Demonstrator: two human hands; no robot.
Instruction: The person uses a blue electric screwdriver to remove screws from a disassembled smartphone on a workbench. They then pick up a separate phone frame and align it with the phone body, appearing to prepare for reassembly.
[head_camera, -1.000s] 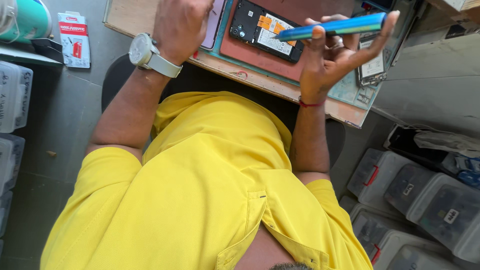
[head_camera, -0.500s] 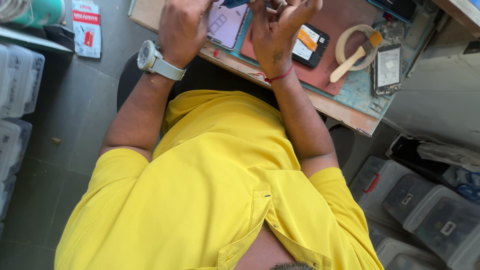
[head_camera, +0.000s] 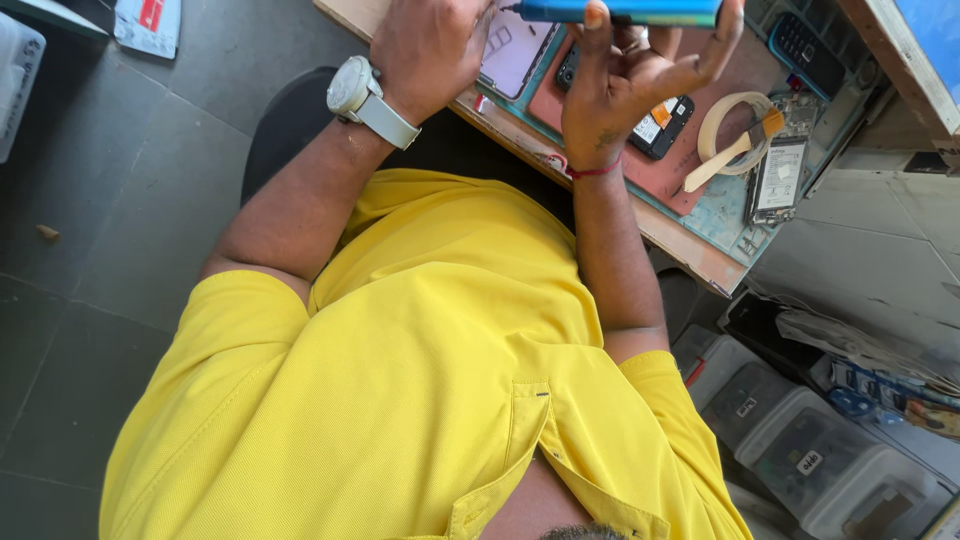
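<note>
Two hands: right hand (head_camera: 625, 85) grips blue phone (head_camera: 620, 11), top cropped.

A slim blue phone (head_camera: 625, 11) lies edge-on and roughly level at the frame's top, above a reddish work mat; its far face is hidden, possibly the screen side.
</note>
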